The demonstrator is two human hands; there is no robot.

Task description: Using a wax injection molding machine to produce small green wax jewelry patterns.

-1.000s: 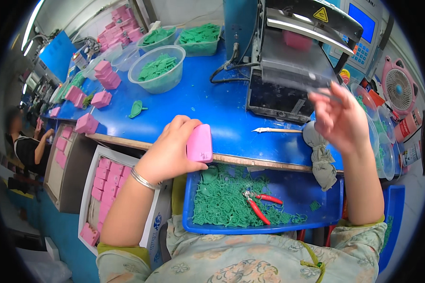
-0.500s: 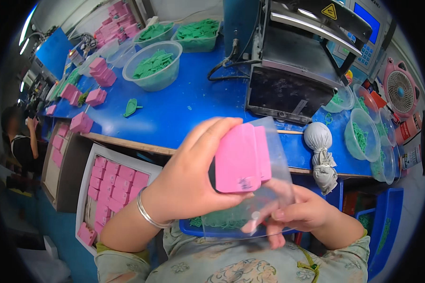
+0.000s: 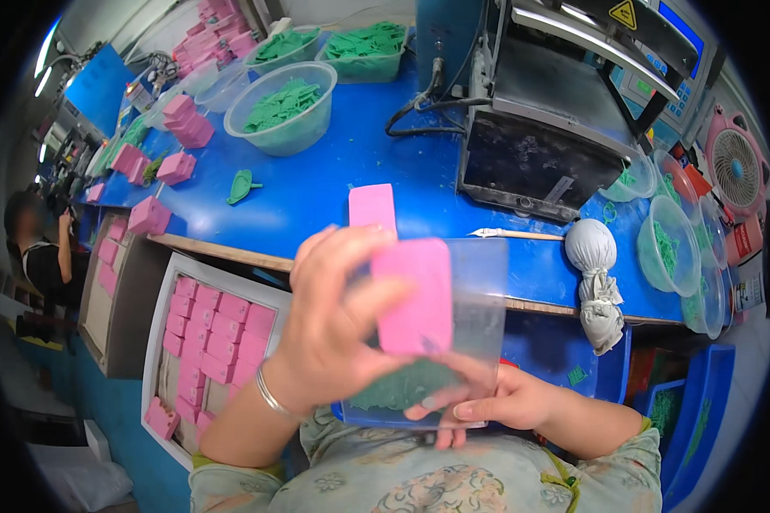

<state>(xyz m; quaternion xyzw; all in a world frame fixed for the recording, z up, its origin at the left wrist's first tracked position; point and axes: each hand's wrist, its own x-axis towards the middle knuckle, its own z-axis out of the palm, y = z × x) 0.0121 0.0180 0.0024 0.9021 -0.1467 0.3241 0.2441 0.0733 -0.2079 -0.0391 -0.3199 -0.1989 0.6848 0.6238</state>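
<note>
My left hand [image 3: 334,316], blurred, is closed around a pink block [image 3: 415,299] with rounded corners. Just beyond its fingers shows a second pink block [image 3: 372,208]; whether the hand holds this one too or it rests on the bench I cannot tell. Behind the held block spreads a clear plastic sheet [image 3: 477,342]. My right hand [image 3: 488,398] pinches the sheet near its lower right edge. Through the plastic I see green pieces in a blue tray [image 3: 539,342] below the bench edge.
A black press-like machine [image 3: 543,145] stands on the blue bench [image 3: 308,197]. Near its front lie a brush [image 3: 513,233] and a tied white cloth bundle [image 3: 592,274]. Tubs [image 3: 282,128] hold green pieces. A white-rimmed tray [image 3: 167,376] holds pink blocks. Another person [image 3: 43,248] is far left.
The two pink pieces, side by side before, now show apart, one farther up beyond my left hand. The plastic sheet and right hand have shifted slightly left.
</note>
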